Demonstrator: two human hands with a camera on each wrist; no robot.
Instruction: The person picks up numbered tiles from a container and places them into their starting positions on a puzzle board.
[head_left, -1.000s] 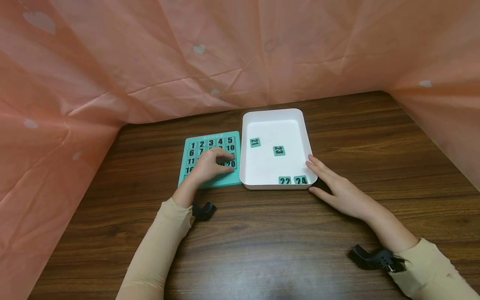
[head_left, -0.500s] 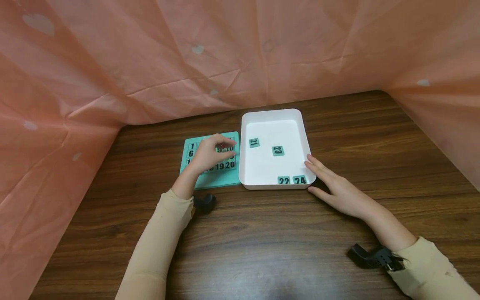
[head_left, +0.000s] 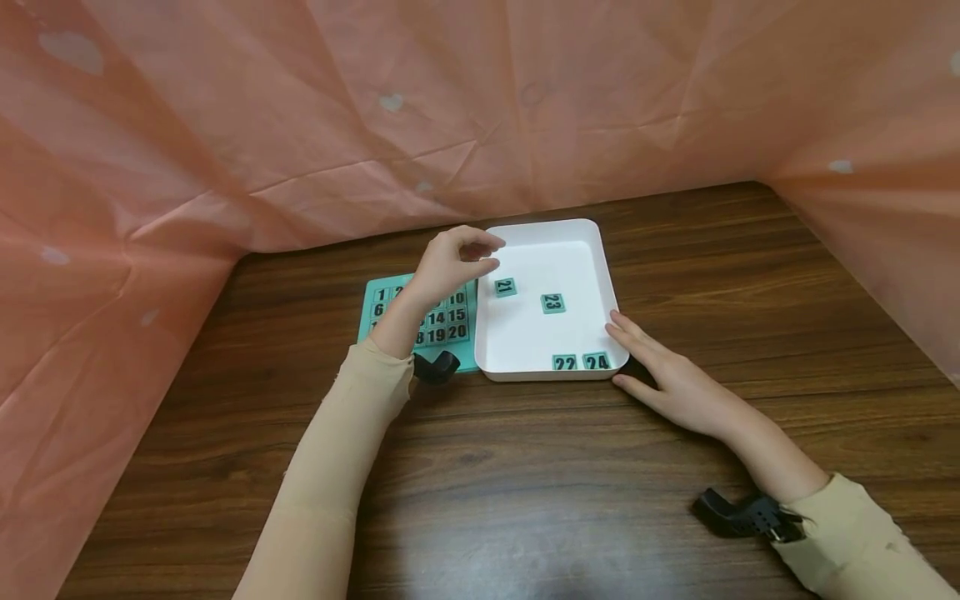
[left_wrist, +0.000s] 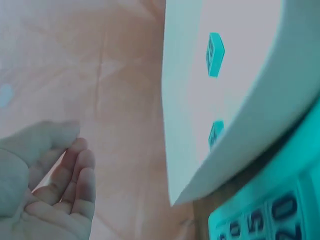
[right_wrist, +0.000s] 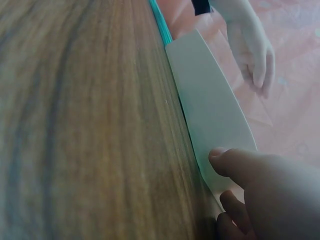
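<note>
My left hand (head_left: 455, 260) hovers over the far left corner of the white tray (head_left: 551, 376), thumb and fingers loosely curved. Nothing shows between them in the left wrist view. Partly covered by that arm lies a teal number board (head_left: 463, 357) with rows of black numbers. Inside the tray are number tiles: 21 (head_left: 506, 287) and 23 (head_left: 552, 303) lie turned sideways, while 22 (head_left: 565, 362) and 24 (head_left: 597, 361) sit by the near wall. My right hand (head_left: 678, 387) touches the tray's near right corner, thumb against the front wall and nearly straight fingers along the right side.
Dark wood table (head_left: 480, 483) surrounds the tray and board. A pink cloth (head_left: 337, 125) with pale hearts hangs behind and at both sides. Black devices sit at the left wrist (head_left: 437, 367) and right wrist (head_left: 750, 515).
My left hand has risen off the number board and moved away from me and rightward to the tray's far left corner. The right hand stays at the tray; the tiles lie as before.
</note>
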